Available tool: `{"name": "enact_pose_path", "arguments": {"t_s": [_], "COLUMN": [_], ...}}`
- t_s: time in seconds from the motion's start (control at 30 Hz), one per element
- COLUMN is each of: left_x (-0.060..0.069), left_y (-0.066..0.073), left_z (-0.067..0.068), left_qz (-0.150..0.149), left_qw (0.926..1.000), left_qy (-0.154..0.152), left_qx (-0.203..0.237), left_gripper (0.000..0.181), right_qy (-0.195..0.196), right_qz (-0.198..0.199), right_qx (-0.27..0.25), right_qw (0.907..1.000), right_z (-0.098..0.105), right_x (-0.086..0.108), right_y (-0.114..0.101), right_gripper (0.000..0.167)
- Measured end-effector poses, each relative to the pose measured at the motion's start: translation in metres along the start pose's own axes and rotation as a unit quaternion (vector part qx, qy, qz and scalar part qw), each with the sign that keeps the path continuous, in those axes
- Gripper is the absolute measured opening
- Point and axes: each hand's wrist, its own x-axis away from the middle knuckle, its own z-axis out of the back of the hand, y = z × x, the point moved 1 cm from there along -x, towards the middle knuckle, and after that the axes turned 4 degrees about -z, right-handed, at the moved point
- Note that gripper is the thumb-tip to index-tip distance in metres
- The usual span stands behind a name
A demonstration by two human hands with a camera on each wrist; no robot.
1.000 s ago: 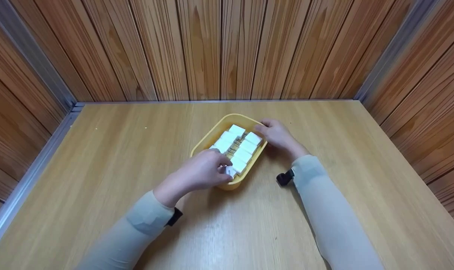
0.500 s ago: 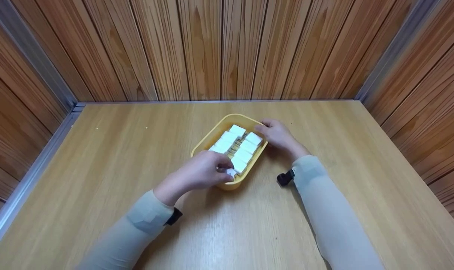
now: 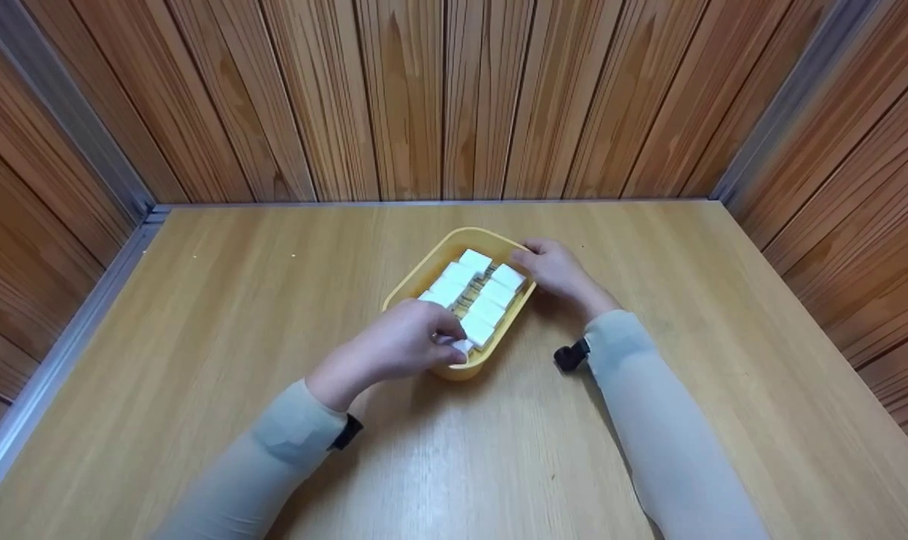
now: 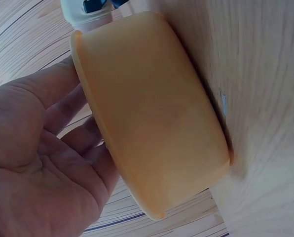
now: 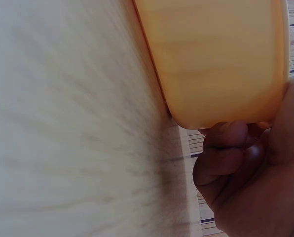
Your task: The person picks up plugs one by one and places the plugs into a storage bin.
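Note:
A yellow plastic tub (image 3: pixel 485 241) sits slantwise on the table, holding white square blocks (image 3: pixel 486 310) laid in two rows. At its near end my left hand (image 3: pixel 394 341) reaches over the rim and pinches a white block (image 3: pixel 462 346) between thumb and fingers. That block is mostly covered by the fingers. My right hand (image 3: pixel 560 276) grips the tub's far right corner, thumb inside the rim. In the left wrist view the tub's outer wall (image 4: pixel 152 108) hides the fingertips. Curled fingers (image 5: pixel 226 153) press under the tub's rim in the right wrist view.
The tub stands on a wooden table (image 3: pixel 221 360). Wood-panelled walls (image 3: pixel 409 97) rise behind it and at both sides, with metal strips at the corners. Small pale specks (image 3: pixel 293 255) lie at the table's far left.
The white block in my left fingers has sunk lower into the tub's near end and shows less. The right hand and the tub have hardly moved.

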Motion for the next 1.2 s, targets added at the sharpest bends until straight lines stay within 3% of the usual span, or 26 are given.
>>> {"name": "enact_pose_path", "arguments": {"t_s": [0.27,0.6,0.83,1.2], "left_x": [-0.0011,-0.0005,-0.0011,-0.0003], "left_y": [-0.0033,-0.0062,-0.0086,-0.0093], "left_z": [-0.0011,0.0025,0.0019,0.0039], "left_qz": [0.01,-0.005,-0.047,-0.038], "left_qw": [0.9998,0.9996,0.9987,0.9987], "left_qy": [-0.017,-0.026,-0.019,-0.035], "left_qx": [0.006,0.009,0.0,0.003], "left_gripper": [0.023,0.023,0.019,0.021], "right_qy": [0.001,0.006,0.008,0.003], "right_qz": [0.004,0.01,0.021,0.02], "right_qx": [0.009,0.018,0.006,0.002], "right_qw": [1.0,0.9998,0.9997,0.9998], "right_z": [-0.0006,-0.0004,-0.001,-0.0007], "right_x": [-0.0008,-0.0012,-0.0019,-0.0005], "right_y": [0.0006,0.0001,0.0003,-0.0013], "right_gripper": [0.042,0.041,0.04,0.04]}}
